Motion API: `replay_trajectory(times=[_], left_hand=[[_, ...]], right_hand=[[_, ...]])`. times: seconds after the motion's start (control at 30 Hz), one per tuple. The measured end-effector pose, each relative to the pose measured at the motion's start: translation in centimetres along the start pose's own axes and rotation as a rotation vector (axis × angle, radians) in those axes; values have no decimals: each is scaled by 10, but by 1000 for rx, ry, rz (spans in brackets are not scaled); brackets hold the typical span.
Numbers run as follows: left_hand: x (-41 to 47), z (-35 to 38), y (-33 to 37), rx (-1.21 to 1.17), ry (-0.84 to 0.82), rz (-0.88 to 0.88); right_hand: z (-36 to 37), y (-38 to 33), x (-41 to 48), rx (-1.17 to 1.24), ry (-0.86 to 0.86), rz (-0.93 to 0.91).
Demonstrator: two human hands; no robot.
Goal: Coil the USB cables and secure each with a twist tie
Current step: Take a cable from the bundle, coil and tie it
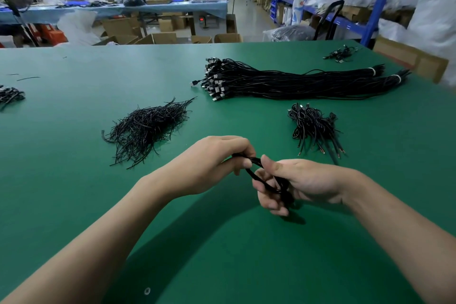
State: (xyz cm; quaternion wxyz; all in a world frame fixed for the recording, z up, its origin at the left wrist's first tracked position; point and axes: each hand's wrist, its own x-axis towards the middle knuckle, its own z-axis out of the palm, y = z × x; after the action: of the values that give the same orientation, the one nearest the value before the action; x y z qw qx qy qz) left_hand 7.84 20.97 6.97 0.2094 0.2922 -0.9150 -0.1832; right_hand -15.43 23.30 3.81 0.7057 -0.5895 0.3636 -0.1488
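Above the green table (74, 180), both my hands hold one black coiled USB cable (256, 174). My left hand (217, 158) pinches its upper end with curled fingers. My right hand (293, 182) grips the coil's lower part, thumb on top; much of the coil is hidden inside this hand. A heap of black twist ties (145, 128) lies to the left. A long bundle of straight USB cables (283, 81) lies at the back right. A small pile of coiled cables (313, 126) sits right of my hands.
More small cable clusters lie at the table's far left (9, 96) and far right corner (341, 53). Cardboard boxes (162, 38) stand beyond the far edge. Blue shelving (380, 2) rises on the right.
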Motion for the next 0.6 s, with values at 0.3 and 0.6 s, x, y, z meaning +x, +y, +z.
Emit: replay_trajectory(times=[0.3,0.6], left_hand=[[-4,0,7,58,-9,25],[-4,-2,2,60,15,37]], right_hand=[[-12,6,-4,168,-236,14],[-3,2,0,137,-157,-46]])
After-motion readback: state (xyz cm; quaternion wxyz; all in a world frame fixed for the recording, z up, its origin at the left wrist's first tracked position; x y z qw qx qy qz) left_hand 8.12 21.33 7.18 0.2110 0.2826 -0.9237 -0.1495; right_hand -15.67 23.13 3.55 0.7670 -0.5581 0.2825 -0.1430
